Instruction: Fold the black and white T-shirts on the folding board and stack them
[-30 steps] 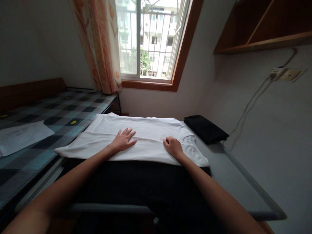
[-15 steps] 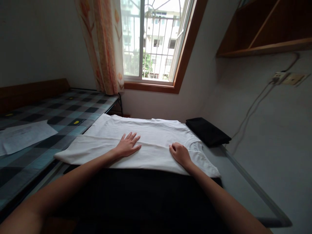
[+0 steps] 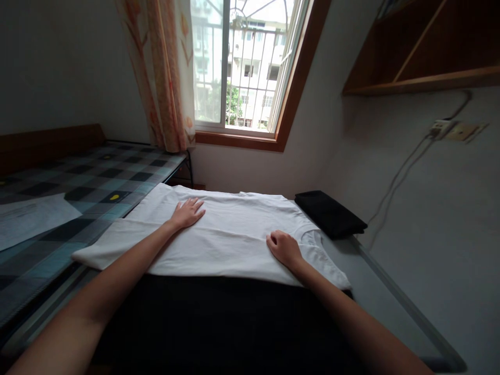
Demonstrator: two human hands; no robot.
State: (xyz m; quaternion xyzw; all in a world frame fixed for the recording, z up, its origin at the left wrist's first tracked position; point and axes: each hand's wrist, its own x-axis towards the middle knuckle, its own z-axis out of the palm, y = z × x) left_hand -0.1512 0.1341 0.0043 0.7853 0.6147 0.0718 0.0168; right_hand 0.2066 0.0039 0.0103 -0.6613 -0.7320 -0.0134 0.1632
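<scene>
A white T-shirt (image 3: 230, 224) lies spread sideways, its neckline toward the right and a long crease running across it. My left hand (image 3: 188, 212) rests flat on the shirt's upper left part, fingers spread. On the right half, close to the neckline, my right hand (image 3: 285, 247) presses on the fabric with its fingers curled into a loose fist. No cloth shows between those fingers. Black fabric (image 3: 226, 323) shows below the near edge of the shirt.
Folded black cloth (image 3: 330, 212) sits at the table's (image 3: 390, 302) far right corner. To the left is a bed with a checked mattress (image 3: 128, 172) and a paper sheet (image 3: 35, 216). A window (image 3: 250, 67), curtain (image 3: 167, 78), wall shelf (image 3: 425, 47) and cables (image 3: 402, 177) surround the table.
My left hand has slid left and farther away over the shirt, still flat. My right hand stays almost in place, curled. The view has shifted slightly.
</scene>
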